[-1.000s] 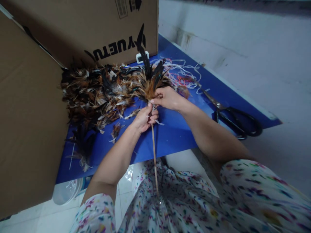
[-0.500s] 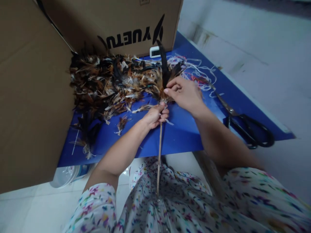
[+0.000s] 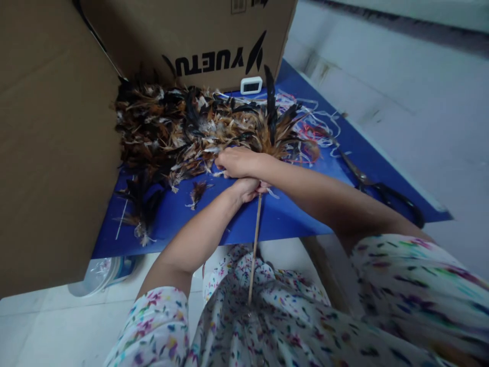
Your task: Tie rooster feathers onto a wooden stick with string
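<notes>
My left hand (image 3: 247, 189) is wrapped round a thin wooden stick (image 3: 255, 250) that runs down toward my lap. A fan of brown and black feathers (image 3: 274, 137) spreads at the stick's far end, and a bit of white string pokes out beside the left fingers. Crossing above the left hand, my right hand (image 3: 237, 160) is at the near edge of a big feather pile (image 3: 160, 120). Its fingers are curled downward; their tips, and anything between them, are hidden. A small tied feather tuft (image 3: 197, 193) lies apart on the blue tabletop (image 3: 298, 216).
Cardboard boxes (image 3: 160, 30) wall off the left and back. A small white-framed device (image 3: 251, 85) stands by the back box. Tangled white and red string (image 3: 319, 125) and black-handled scissors (image 3: 369, 184) lie at right. Below the table is a clear bucket (image 3: 95, 278).
My right hand has left the feathers at the stick's end and moved left, over my left hand, to the pile's near edge. The left hand still grips the stick.
</notes>
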A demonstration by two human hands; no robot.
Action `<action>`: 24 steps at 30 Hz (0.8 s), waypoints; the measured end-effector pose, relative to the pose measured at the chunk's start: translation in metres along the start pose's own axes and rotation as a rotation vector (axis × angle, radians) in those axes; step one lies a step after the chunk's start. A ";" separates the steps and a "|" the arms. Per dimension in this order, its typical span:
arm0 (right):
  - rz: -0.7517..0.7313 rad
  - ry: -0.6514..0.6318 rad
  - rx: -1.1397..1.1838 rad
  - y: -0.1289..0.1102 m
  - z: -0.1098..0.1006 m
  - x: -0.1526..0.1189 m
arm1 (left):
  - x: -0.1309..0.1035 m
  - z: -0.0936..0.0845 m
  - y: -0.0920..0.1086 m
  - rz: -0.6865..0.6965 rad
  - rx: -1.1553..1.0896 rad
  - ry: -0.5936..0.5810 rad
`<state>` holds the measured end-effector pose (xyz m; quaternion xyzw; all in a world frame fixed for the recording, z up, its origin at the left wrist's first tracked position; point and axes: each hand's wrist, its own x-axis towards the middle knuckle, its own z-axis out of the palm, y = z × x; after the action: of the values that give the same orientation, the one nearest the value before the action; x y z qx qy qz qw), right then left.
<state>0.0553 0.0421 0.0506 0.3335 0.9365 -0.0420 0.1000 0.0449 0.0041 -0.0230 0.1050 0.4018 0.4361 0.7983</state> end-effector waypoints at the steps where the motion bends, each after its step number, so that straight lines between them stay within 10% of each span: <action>1: 0.010 -0.026 -0.019 -0.001 0.002 0.005 | 0.000 0.000 0.000 0.010 0.063 -0.007; 7: -0.036 -0.044 0.068 0.010 0.009 0.016 | -0.002 0.002 0.002 0.082 0.189 -0.099; 17: -0.038 0.373 0.974 0.051 -0.015 -0.048 | -0.013 0.007 0.010 0.090 0.256 -0.090; 24: 0.087 0.378 0.853 0.095 -0.012 -0.080 | -0.012 0.008 0.007 0.145 0.349 -0.012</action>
<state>0.1738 0.0680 0.0787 0.3854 0.8225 -0.3577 -0.2167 0.0431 0.0008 -0.0072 0.2731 0.4580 0.4158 0.7367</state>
